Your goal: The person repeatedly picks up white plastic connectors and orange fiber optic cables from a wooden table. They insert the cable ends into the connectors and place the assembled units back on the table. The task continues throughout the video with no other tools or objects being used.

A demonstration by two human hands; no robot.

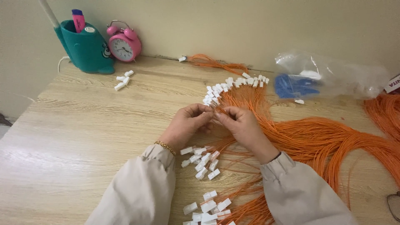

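My left hand (188, 123) and my right hand (242, 125) meet at the middle of the wooden table (91, 133), fingertips pinched together on a small white connector (213, 112) and a thin orange wire. A row of white connectors fitted on orange wires (233, 84) fans out just beyond my fingers. A thick bundle of orange wires (321, 141) spreads to the right. Loose white connectors (202, 160) lie between my wrists, and more white connectors (207, 207) lie near the front edge.
A teal whale-shaped pen holder (85, 48) and a pink alarm clock (123, 43) stand at the back left, with three white connectors (123, 79) beside them. A clear plastic bag holding blue parts (316, 79) lies back right. More orange wires (385, 110) at the far right.
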